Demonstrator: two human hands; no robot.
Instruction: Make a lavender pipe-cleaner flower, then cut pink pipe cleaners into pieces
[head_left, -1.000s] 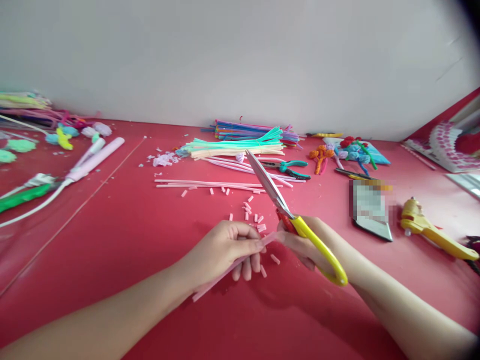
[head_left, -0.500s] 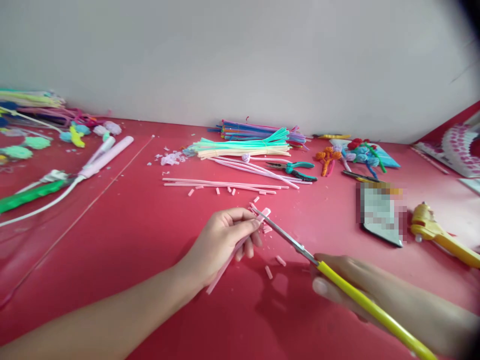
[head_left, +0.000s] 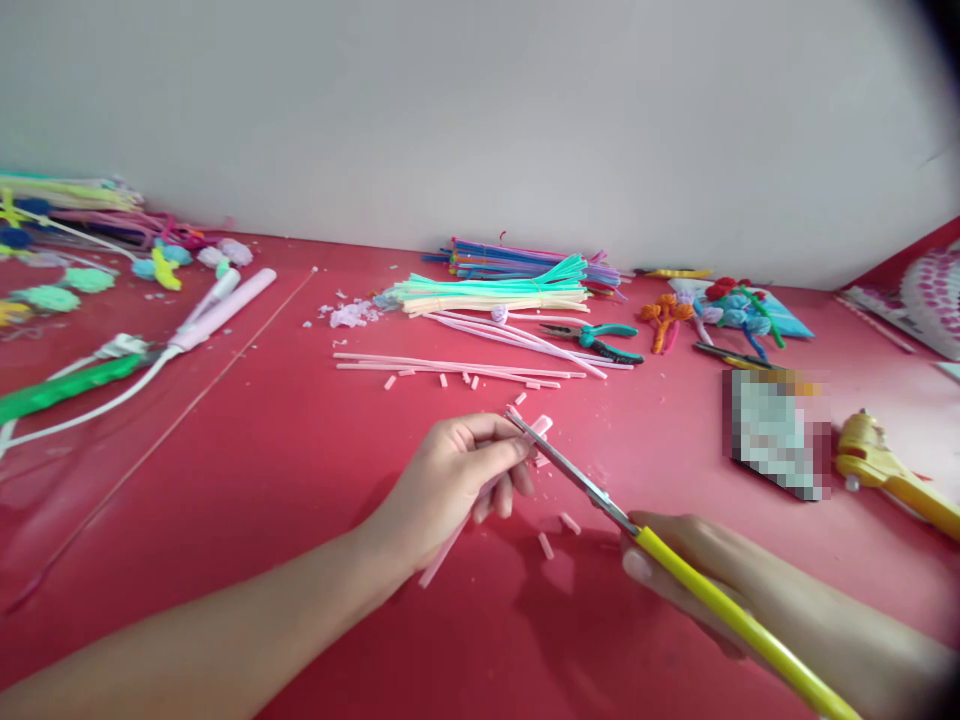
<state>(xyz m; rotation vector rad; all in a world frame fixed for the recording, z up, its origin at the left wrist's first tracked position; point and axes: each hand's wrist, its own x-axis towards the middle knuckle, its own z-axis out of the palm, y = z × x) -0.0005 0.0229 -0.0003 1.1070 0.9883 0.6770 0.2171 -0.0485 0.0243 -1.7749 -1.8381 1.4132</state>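
Observation:
My left hand (head_left: 469,465) pinches a pink pipe cleaner (head_left: 444,553) between thumb and fingers, its tail slanting down below the palm. A short end of it pokes out past the fingertips. My right hand (head_left: 690,560) is closed on scissors with yellow handles (head_left: 735,610), the finger loops mostly hidden. Their metal blades (head_left: 577,482) lie across the pipe cleaner's end, close to my left fingertips; whether they are parted is hard to see. Short cut pink pieces (head_left: 546,546) lie on the red table beneath and beyond the hands.
Long pink pipe cleaners (head_left: 450,368) lie ahead, with bundled turquoise and cream ones (head_left: 487,290) behind. Teal-handled pliers (head_left: 600,338) and orange pipe-cleaner flowers (head_left: 664,315) sit to their right. A yellow glue gun (head_left: 885,470) lies far right; a pink curling iron (head_left: 225,312) is at left.
The whole view has shifted slightly, so the table items appear a little further right. Both hands keep nearly the same pose, the scissor blades still at the pipe cleaner's end.

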